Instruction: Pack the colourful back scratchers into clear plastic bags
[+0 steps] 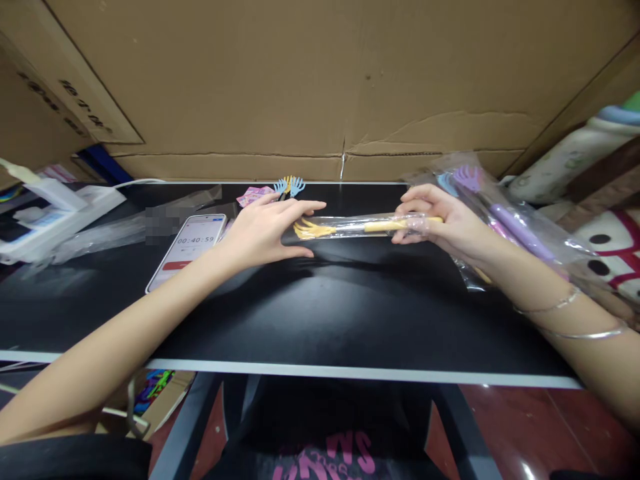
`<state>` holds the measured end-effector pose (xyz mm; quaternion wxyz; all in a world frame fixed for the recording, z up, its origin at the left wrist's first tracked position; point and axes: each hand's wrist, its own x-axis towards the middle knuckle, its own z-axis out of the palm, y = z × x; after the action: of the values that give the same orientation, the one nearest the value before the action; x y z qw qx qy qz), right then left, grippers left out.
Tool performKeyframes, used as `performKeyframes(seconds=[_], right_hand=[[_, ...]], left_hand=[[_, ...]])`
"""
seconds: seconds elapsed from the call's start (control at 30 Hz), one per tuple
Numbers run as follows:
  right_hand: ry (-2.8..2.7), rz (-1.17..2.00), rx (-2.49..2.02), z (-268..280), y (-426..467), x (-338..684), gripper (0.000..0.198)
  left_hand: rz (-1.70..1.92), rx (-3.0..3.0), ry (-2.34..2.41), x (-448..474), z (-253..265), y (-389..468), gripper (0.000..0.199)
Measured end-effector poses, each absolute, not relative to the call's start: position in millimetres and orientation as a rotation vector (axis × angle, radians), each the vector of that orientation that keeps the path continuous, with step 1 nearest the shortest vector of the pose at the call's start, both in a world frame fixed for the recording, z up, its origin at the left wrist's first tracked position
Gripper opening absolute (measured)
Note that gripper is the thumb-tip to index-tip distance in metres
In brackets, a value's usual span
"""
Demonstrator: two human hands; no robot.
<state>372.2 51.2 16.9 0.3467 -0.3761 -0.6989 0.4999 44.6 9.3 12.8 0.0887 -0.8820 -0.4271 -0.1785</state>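
Note:
A yellow back scratcher (377, 227) in a clear plastic sleeve lies level above the black table. My right hand (437, 217) pinches its handle end between thumb and fingers. By the claw-shaped end is my left hand (273, 227), thumb and fingers apart; I see no firm hold there. Behind my left hand stand blue and yellow claw heads (289, 186) of more back scratchers, partly hidden, beside a pink printed packet (255, 195). To the right, a clear bag (520, 220) holds several back scratchers, purple and pink among them, partly behind my right arm.
A phone (187, 247) showing a timer lies at the left, near an empty plastic sleeve (125, 223) and a white power strip (65, 220). Cardboard (320, 87) walls the back. At the right are a pale bottle (560, 160) and a cartoon-patterned item (615, 247).

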Motion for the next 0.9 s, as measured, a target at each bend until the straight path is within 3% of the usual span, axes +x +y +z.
performKeyframes(seconds=[0.3, 0.9], right_hand=[[-1.835, 1.173, -1.001, 20.3, 54.7, 377.5, 0.038], [-1.739, 1.318, -0.899, 12.9, 52.5, 370.5, 0.035]], left_hand=[[-0.418, -2.632, -1.360, 42.5, 11.0, 11.0, 0.055], [-0.497, -2.605, -1.329, 46.8, 12.9, 6.7, 0.040]])
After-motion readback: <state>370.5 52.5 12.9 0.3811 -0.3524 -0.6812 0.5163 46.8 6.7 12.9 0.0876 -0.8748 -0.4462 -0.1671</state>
